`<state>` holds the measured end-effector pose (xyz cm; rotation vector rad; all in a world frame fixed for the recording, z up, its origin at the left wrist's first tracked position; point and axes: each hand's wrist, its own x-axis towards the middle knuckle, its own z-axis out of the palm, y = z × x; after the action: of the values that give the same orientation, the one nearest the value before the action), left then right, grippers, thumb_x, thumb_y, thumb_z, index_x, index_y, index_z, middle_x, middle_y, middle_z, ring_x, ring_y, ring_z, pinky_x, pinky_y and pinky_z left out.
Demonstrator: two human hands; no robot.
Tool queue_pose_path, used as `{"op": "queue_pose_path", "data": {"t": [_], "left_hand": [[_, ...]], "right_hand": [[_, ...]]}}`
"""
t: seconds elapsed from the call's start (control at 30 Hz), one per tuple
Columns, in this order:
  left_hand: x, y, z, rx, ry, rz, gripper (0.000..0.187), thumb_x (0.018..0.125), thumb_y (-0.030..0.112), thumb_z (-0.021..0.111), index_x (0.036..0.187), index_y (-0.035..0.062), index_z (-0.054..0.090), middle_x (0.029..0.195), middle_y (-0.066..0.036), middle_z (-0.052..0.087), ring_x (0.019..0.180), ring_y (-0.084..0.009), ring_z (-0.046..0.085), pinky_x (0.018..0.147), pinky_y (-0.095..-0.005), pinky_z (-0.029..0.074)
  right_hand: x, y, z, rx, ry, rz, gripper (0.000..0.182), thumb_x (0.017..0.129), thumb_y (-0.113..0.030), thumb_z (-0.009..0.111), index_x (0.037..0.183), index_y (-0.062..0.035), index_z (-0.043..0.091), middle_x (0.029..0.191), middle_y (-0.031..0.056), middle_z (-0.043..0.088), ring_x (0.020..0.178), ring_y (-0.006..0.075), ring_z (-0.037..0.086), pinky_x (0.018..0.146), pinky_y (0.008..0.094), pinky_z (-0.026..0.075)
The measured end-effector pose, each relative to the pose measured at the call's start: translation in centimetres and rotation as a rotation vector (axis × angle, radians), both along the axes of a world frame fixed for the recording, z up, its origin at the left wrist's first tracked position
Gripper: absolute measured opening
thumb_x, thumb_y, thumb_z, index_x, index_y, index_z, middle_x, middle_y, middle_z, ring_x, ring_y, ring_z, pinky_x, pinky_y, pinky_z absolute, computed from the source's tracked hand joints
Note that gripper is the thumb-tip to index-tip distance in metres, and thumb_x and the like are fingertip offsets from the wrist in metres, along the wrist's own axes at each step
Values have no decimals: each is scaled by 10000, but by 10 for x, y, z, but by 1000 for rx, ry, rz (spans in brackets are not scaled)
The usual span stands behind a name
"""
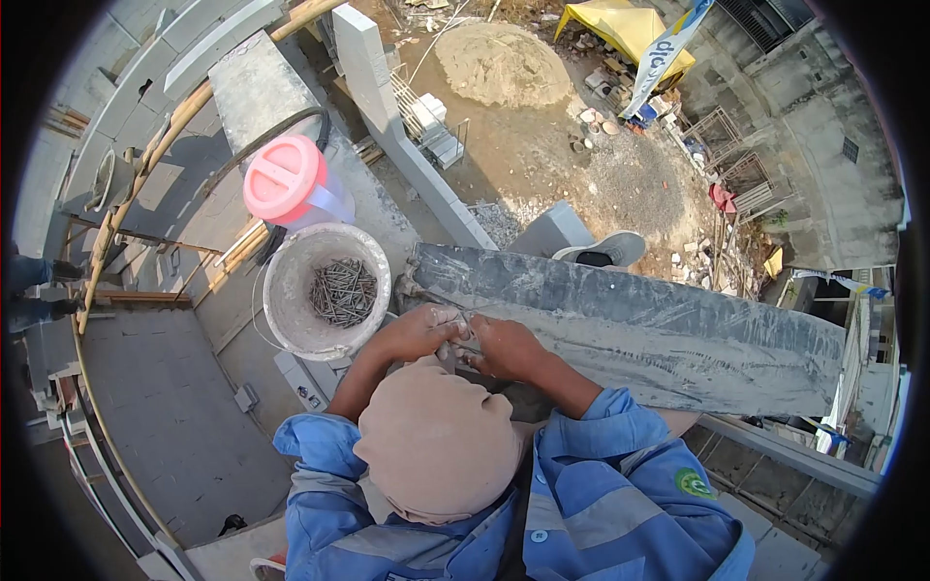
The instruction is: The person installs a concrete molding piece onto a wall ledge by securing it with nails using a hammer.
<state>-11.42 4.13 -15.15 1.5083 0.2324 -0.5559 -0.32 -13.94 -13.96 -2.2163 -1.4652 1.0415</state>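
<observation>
Fingertip work at left end of long, dark-grey, cement-smeared board (620, 329); probably goes best with board kept from rocking, wrists steady. Left hand (424, 331) and right hand (506, 347) close together, fingers curled inward; what they pinch, if anything, cannot tell. Thin metal nails (342, 292) loose in round, cement-crusted bucket (283, 281), just beside left forearm. Pink-lidded, translucent pail (331, 200) beyond, on dusty concrete ledge (373, 198). Outdoor building site: sunlit dirt yard, brown sand mound (504, 63), yellow canopy (620, 27).

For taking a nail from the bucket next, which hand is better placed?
Probably the left hand: it is nearer the bucket of nails; the right hand lies farther away, beyond the left.
</observation>
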Motion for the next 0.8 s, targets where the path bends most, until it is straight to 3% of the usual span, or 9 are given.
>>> {"op": "queue_pose_path", "data": {"t": [0.07, 0.2, 0.27, 0.4, 0.5, 0.57, 0.67, 0.73, 0.8], "left_hand": [[-5, 1, -2, 203, 5, 84, 276, 993, 253, 540, 1045, 13, 665, 832, -80, 687, 724, -170, 633, 686, -320, 513], [-9, -8, -6, 247, -57, 106, 294, 980, 282, 556, 997, 10, 667, 834, -119, 688, 744, -227, 650, 699, -350, 511], [-13, -12, -19, 467, -376, 252, 267, 953, 265, 603, 1002, 18, 692, 827, -124, 688, 744, -252, 658, 693, -369, 509], [-19, -23, -14, 392, -427, 356, 252, 931, 236, 642, 1049, 23, 709, 836, -125, 695, 767, -272, 667, 710, -378, 513], [-21, -29, -19, 452, -431, 285, 228, 930, 166, 659, 1089, 12, 714, 911, -112, 710, 799, -187, 651, 743, -322, 511], [-19, -35, -13, 158, -122, 524, 251, 935, 190, 668, 1082, -7, 714, 925, -95, 721, 808, -145, 657, 736, -299, 531], [-15, -38, -19, -24, -62, 676, 285, 947, 210, 668, 1094, -32, 704, 965, -91, 719, 825, -124, 663, 729, -269, 545], [-16, -39, -23, -150, -14, 730, 284, 954, 212, 665, 1098, -31, 694, 982, -81, 712, 830, -126, 670, 736, -274, 560], [-18, -42, -27, -287, 41, 756, 282, 960, 213, 662, 1101, -30, 684, 999, -72, 706, 834, -129, 676, 744, -280, 576]], "right_hand": [[-2, -7, -10, -26, 13, -25, 418, 825, -270, 725, 1046, 25, 529, 917, 249, 675, 880, 457, 647, 746, 523, 508], [-2, -16, -21, 169, 105, -132, 274, 868, -165, 641, 1071, 4, 566, 888, 279, 654, 868, 480, 624, 733, 530, 489], [0, -18, -22, 196, 122, -174, 257, 878, -138, 616, 1098, -9, 580, 879, 281, 648, 861, 482, 619, 726, 529, 485], [3, -21, -22, 241, 251, -287, 305, 891, -96, 574, 1193, -57, 593, 830, 247, 657, 796, 442, 642, 704, 502, 491], [1, -17, -24, 240, 337, -356, 337, 889, -75, 564, 1224, -66, 599, 783, 219, 663, 757, 417, 654, 694, 482, 499], [-1, -13, -26, 273, 341, -388, 344, 887, -66, 560, 1228, -59, 602, 757, 201, 667, 737, 407, 659, 689, 474, 503], [-6, -6, -32, 378, 239, -439, 377, 882, -66, 569, 1256, -33, 594, 897, 214, 689, 852, 407, 661, 761, 451, 515], [-5, -2, -34, 574, 85, -386, 382, 932, -84, 559, 1311, -37, 579, 1146, 192, 673, 1003, 326, 658, 898, 372, 501], [-2, 2, -32, 542, 233, -394, 384, 931, -96, 555, 1310, -38, 581, 1183, 191, 659, 1053, 329, 639, 932, 379, 481]]}}
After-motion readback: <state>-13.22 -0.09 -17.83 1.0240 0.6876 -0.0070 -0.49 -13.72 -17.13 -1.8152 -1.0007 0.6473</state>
